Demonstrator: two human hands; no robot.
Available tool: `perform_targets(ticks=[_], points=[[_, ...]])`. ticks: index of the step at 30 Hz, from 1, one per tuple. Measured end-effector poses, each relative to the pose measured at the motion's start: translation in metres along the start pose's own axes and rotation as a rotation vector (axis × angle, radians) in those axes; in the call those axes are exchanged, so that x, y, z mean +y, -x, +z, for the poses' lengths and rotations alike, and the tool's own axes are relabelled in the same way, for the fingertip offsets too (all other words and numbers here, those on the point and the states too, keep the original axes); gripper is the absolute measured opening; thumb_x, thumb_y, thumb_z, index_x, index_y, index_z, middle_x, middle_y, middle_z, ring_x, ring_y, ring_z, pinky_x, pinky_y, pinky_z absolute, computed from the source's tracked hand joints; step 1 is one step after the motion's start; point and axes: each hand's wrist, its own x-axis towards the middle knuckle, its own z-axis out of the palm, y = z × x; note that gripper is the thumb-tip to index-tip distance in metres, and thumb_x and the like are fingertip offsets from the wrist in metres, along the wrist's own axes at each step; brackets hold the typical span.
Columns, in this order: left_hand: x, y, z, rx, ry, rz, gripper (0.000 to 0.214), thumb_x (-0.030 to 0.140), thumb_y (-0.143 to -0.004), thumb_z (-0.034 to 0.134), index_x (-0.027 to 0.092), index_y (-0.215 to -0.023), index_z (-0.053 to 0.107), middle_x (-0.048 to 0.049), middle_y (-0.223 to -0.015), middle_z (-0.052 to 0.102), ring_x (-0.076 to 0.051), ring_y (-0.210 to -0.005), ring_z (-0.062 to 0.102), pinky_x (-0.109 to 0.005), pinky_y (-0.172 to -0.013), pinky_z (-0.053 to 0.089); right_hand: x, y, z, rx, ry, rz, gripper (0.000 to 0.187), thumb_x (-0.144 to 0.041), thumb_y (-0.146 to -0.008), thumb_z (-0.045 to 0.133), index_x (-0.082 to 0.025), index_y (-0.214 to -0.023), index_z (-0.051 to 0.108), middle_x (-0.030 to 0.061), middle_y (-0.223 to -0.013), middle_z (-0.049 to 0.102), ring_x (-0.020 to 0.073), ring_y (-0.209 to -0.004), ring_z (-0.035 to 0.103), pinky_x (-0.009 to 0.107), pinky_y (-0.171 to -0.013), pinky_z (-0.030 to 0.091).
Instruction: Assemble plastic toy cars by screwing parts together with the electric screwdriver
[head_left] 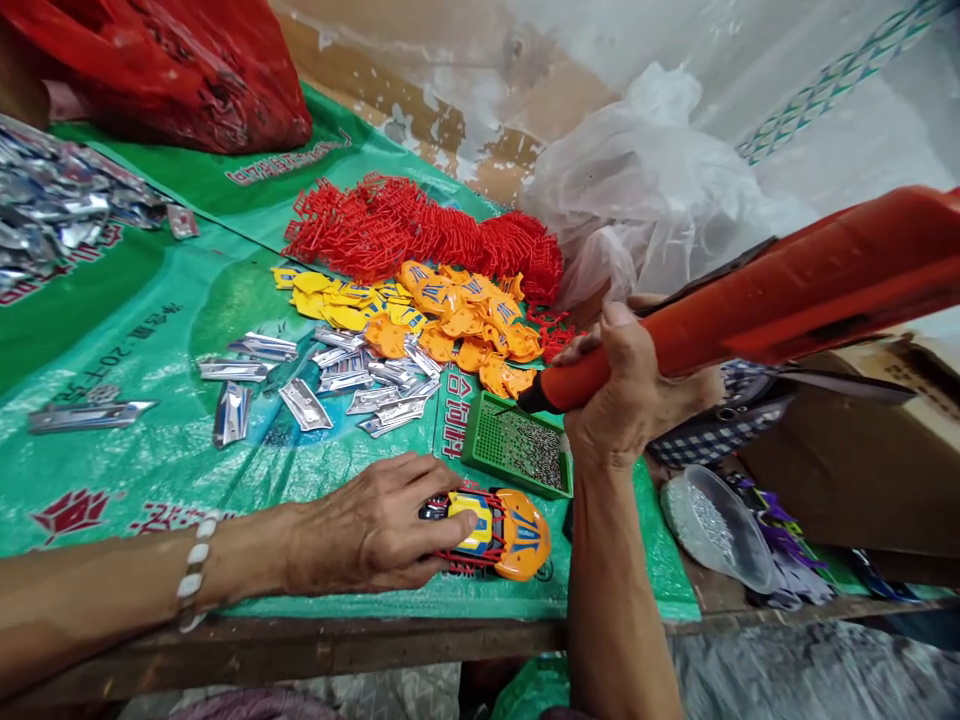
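My left hand (375,525) is closed around a small toy car (523,535) at the table's front edge. The car has an orange front, a yellow middle and red bars; its rear is hidden under my fingers. My right hand (626,385) grips a large orange-red electric screwdriver (787,290), tilted with its black nose down to the left. Its tip is over a small green basket (480,455) of tiny metal screws (534,450); whether it touches a screw I cannot tell.
Behind the basket lie orange car shells (457,300), yellow panels (337,300), silver plates (307,403) and a heap of red frames (375,225). A red bag (187,80) stands back left, clear plastic bags (645,180) back right. A plastic tub (750,545) and cardboard box (840,460) are at right.
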Motion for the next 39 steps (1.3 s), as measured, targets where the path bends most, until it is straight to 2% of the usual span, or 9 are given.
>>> perform_targets(ticks=[3,11,19,31,36,39], points=[[0.0,0.001,0.002,0.0,-0.001,-0.004,0.022,0.024,-0.091,0.057,0.014,-0.111,0.057,-0.0177,-0.111,0.064,-0.026,-0.093,0.061,-0.039,-0.077,0.056,0.003,-0.001,0.002,0.079,-0.024,0.002,0.022,-0.031,-0.072,0.073,-0.021,-0.086,0.059,-0.008,-0.055,0.052,0.0134,-0.044,0.052,0.031,-0.044,0.047],[0.002,0.0,-0.003,-0.03,0.004,-0.017,0.021,0.019,-0.089,0.058,0.015,-0.109,0.055,-0.0166,-0.106,0.064,-0.024,-0.09,0.061,-0.039,-0.077,0.056,0.005,-0.001,0.004,0.048,-0.011,0.003,0.016,-0.031,-0.074,0.07,-0.022,-0.083,0.061,-0.0068,-0.057,0.054,0.0144,-0.044,0.054,0.032,-0.043,0.047],[0.001,0.005,0.004,0.013,-0.018,-0.015,0.027,0.022,-0.089,0.059,0.017,-0.114,0.052,-0.0153,-0.111,0.062,-0.025,-0.098,0.06,-0.039,-0.081,0.055,0.012,-0.002,0.004,0.04,0.025,0.018,0.018,-0.034,-0.074,0.071,-0.026,-0.085,0.059,-0.0072,-0.055,0.053,0.0173,-0.044,0.055,0.035,-0.042,0.047],[0.002,0.004,0.004,0.006,0.004,-0.021,0.025,0.022,-0.091,0.057,0.016,-0.115,0.053,-0.0176,-0.113,0.062,-0.028,-0.097,0.061,-0.042,-0.08,0.055,0.011,-0.002,0.003,0.038,-0.015,0.016,0.017,-0.03,-0.073,0.07,-0.021,-0.083,0.06,-0.0081,-0.055,0.054,0.0136,-0.043,0.055,0.03,-0.043,0.047],[0.003,0.004,-0.002,-0.075,0.078,-0.055,0.035,0.032,-0.091,0.061,0.016,-0.12,0.053,-0.0196,-0.119,0.06,-0.03,-0.099,0.06,-0.045,-0.08,0.056,0.006,-0.002,0.005,0.067,-0.018,-0.005,0.016,-0.03,-0.074,0.069,-0.02,-0.083,0.06,-0.0076,-0.056,0.055,0.0129,-0.043,0.054,0.029,-0.042,0.047],[0.004,0.004,-0.004,-0.087,0.089,-0.093,0.034,0.027,-0.09,0.061,0.016,-0.121,0.054,-0.0193,-0.126,0.058,-0.031,-0.104,0.059,-0.046,-0.084,0.055,-0.004,-0.006,0.006,0.084,-0.052,-0.036,0.014,-0.028,-0.071,0.07,-0.021,-0.079,0.061,-0.007,-0.057,0.054,0.0118,-0.041,0.052,0.027,-0.039,0.045]])
